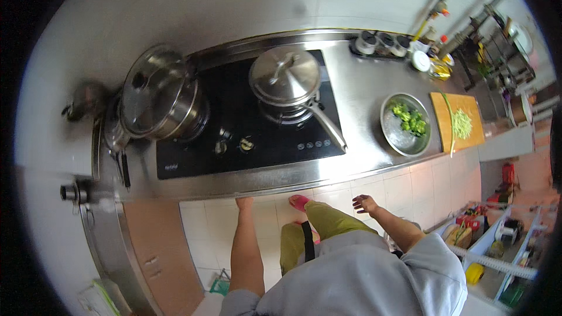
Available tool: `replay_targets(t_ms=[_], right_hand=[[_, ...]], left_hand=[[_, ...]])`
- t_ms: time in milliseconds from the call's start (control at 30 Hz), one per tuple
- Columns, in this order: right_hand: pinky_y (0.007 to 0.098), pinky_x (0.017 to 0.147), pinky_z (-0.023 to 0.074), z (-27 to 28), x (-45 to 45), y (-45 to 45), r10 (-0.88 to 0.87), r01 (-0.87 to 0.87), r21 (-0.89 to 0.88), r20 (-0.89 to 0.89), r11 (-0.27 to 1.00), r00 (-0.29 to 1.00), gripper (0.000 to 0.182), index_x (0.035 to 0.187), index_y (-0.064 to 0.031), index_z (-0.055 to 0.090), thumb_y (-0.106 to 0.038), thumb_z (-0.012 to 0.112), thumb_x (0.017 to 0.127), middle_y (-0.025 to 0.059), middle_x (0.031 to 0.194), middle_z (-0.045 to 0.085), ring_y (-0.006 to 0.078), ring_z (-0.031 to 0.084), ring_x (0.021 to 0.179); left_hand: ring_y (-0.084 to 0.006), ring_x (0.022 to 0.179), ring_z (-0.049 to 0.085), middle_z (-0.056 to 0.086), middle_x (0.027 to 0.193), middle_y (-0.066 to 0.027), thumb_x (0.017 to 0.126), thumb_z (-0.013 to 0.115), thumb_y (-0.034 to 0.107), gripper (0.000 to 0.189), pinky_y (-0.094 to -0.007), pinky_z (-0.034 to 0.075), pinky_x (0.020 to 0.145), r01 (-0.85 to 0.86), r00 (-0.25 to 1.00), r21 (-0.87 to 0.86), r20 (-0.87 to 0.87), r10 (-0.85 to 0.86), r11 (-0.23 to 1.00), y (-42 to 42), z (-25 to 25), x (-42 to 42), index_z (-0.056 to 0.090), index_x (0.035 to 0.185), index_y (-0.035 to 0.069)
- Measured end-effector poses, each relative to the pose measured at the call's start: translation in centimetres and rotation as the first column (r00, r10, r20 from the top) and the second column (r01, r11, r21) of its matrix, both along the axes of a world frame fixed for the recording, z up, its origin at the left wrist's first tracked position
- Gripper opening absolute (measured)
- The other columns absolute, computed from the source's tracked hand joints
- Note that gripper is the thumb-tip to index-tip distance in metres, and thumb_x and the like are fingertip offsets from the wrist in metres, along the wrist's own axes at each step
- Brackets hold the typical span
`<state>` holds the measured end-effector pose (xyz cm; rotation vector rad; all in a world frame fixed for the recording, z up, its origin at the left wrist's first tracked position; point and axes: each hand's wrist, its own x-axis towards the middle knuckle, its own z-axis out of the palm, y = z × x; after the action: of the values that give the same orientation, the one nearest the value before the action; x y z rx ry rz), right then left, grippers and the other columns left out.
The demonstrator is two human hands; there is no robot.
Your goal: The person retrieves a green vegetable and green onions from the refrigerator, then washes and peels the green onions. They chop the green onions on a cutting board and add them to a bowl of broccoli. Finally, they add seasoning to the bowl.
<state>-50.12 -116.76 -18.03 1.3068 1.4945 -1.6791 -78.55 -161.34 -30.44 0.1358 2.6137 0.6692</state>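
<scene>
My left hand [244, 202] reaches under the front edge of the steel counter [281, 177]. Only its wrist end shows; the fingers are hidden. Off to the right, my right hand [364, 203] hangs in the air over the floor, fingers apart and holding nothing. Before me is a black glass cooktop [228, 109]. A lidded steel pan [285, 74] sits on its right burner, its long handle [327, 126] slanting toward the front right. The left burner carries a large steel pot [180, 118] under a tilted-looking glass lid [151, 83].
A steel bowl [404, 142] of green vegetable pieces stands right of the cooktop. Beyond it, a wooden cutting board [441, 118] bears shredded pale-green vegetable [462, 123]. Seasoning jars [366, 44] line the back. Utensils [125, 170] lie at the left; a storage rack [496, 263] stands lower right.
</scene>
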Motion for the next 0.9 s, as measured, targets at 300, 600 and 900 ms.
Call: replay_targets(t_ms=[300,600,900], right_hand=[[0.0354,0.068,0.0528,3.2,4.2,1.7,-0.246,0.261,0.087,-0.156,0.961,0.957,0.027,0.105,-0.0067,0.062,-0.026,0.045,0.096,0.0074,0.093,0.064,0.0181,0.061,0.081],[0.0333,0.068,0.0493,6.1,15.2,2.9,0.082,0.016,0.338,-0.274,0.941,0.958,0.024,0.098,-0.0045,0.061,-0.025,0.052,0.091,0.0092,0.087,0.066,0.0197,0.061,0.078],[0.0348,0.082,0.0472,10.0,16.3,12.0,0.446,-0.132,0.679,-0.312,0.722,0.839,0.023,0.1,-0.0023,0.061,-0.022,0.055,0.09,0.0152,0.098,0.062,0.028,0.061,0.092]], left_hand=[[-0.0131,0.058,0.058,0.061,0.078,-0.0064,0.092,0.057,0.025,0.031,-0.0278,0.049,0.046,-0.464,0.841,0.339,0.459,0.286,0.819,5.6,5.0,7.4,0.054,0.111,0.001],[-0.0132,0.075,0.063,0.065,0.089,-0.0046,0.092,0.057,0.027,0.026,-0.0271,0.05,0.06,0.064,0.735,0.419,0.594,-0.327,0.906,18.2,9.4,18.0,0.06,0.104,0.004],[-0.0122,0.073,0.063,0.067,0.083,-0.0071,0.092,0.057,0.019,0.021,-0.0247,0.05,0.064,0.344,0.626,0.669,0.359,-0.692,0.658,40.2,24.7,23.7,0.061,0.097,-0.001]])
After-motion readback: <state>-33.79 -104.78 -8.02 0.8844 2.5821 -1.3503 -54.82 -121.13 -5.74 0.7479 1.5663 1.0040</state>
